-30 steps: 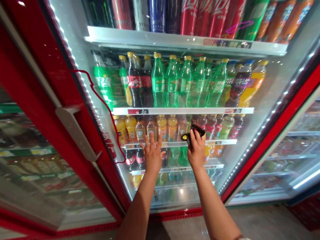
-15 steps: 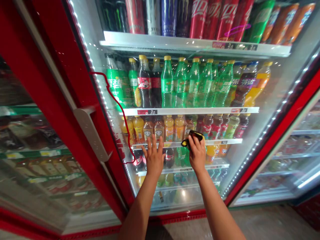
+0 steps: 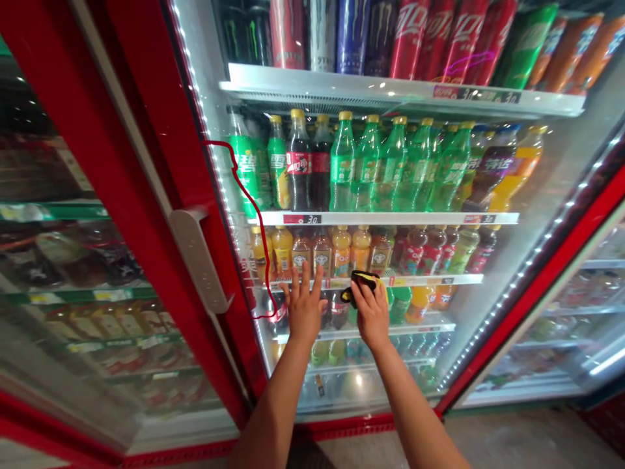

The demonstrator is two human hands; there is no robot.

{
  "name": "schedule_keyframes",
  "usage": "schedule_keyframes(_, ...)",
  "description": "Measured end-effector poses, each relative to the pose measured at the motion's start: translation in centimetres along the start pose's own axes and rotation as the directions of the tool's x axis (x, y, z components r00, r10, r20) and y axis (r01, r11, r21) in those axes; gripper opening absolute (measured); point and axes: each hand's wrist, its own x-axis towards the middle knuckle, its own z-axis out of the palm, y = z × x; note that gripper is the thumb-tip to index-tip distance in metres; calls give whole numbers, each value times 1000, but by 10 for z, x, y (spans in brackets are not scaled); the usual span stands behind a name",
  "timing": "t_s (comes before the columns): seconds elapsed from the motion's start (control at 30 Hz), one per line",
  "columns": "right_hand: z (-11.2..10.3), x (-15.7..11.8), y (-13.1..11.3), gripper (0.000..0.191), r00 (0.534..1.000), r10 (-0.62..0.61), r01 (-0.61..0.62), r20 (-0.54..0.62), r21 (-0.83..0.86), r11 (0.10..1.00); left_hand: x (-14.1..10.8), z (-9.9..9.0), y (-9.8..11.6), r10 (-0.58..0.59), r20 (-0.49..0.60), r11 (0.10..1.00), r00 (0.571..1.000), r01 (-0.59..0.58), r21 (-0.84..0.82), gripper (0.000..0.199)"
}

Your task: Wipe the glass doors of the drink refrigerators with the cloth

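My left hand (image 3: 305,312) rests with its fingers spread on the glass door (image 3: 336,384) of a red-framed drinks fridge. To its right, my right hand (image 3: 374,316) presses a black and yellow cloth (image 3: 365,280) to the same glass. The cloth is bunched under the fingers, so part of it is hidden. Behind the glass, both hands overlap a shelf of juice bottles (image 3: 341,253) and the shelf below it.
A grey door handle (image 3: 200,260) stands out at the left of the glass. Green bottles (image 3: 368,166) and cans (image 3: 410,39) fill the shelves above. Other fridges stand on both sides, the left one with a red door frame (image 3: 161,241). Grey floor (image 3: 517,436) shows below.
My right hand has slid left and slightly down over the glass with the cloth, closer to my left hand. My left hand has barely moved. The view has shifted a little to the left.
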Motion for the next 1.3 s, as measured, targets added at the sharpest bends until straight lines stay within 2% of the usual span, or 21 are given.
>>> schedule_keyframes(0.07,-6,4,14,73,997,59,-59,-46,8,998,-2,-5,-2,17,16,1000,1000,-17,-12,96)
schedule_keyframes(0.13,-9,23,17,76,978,157,-154,-135,31,987,-4,-10,-5,42,28,999,999,-41,-26,95)
schedule_keyframes(0.23,-5,56,-1,80,940,265,-257,-216,62,964,-8,-18,-12,58,10,998,998,-58,-40,97)
schedule_keyframes(0.3,2,64,-22,79,955,234,-228,-185,56,972,-9,-23,-19,48,-21,998,999,-49,-41,100)
schedule_keyframes(0.4,10,50,-43,74,996,71,-70,-62,27,997,-9,-25,-31,11,-70,999,997,-13,-34,106)
schedule_keyframes(0.5,10,24,-37,70,999,-46,46,-5,20,999,-7,-21,-44,-3,-88,1000,996,0,-32,110)
schedule_keyframes(0.57,7,16,-25,73,998,-37,38,-54,26,999,-7,-16,-51,10,-82,999,997,-13,-36,110)
schedule_keyframes(0.67,4,32,-17,79,978,80,-68,-191,70,995,-8,-8,-57,11,-83,999,997,-14,-34,106)
schedule_keyframes(0.77,7,65,-35,79,958,140,-111,-250,126,986,-10,-3,-58,2,-88,1000,996,-3,-12,103)
schedule_keyframes(0.83,12,77,-55,76,968,93,-61,-233,143,988,-10,-1,-58,-6,-87,1000,996,7,12,102)
schedule_keyframes(0.93,17,67,-74,67,988,-67,88,-139,146,985,-11,1,-58,-24,-75,998,997,28,53,101)
schedule_keyframes(1.0,14,49,-70,62,982,-173,182,-74,146,972,-12,2,-58,-32,-59,996,998,36,77,98)
schedule_keyframes(1.1,2,33,-42,61,967,-252,253,-29,147,956,-14,2,-59,-42,-42,993,998,46,107,94)
schedule_keyframes(1.2,-6,47,-23,69,979,-185,196,-85,150,969,-16,1,-58,-49,-38,991,998,54,123,94)
schedule_keyframes(1.3,0,71,-39,75,982,-10,43,-191,169,985,-17,-3,-55,-43,-32,992,999,46,117,93)
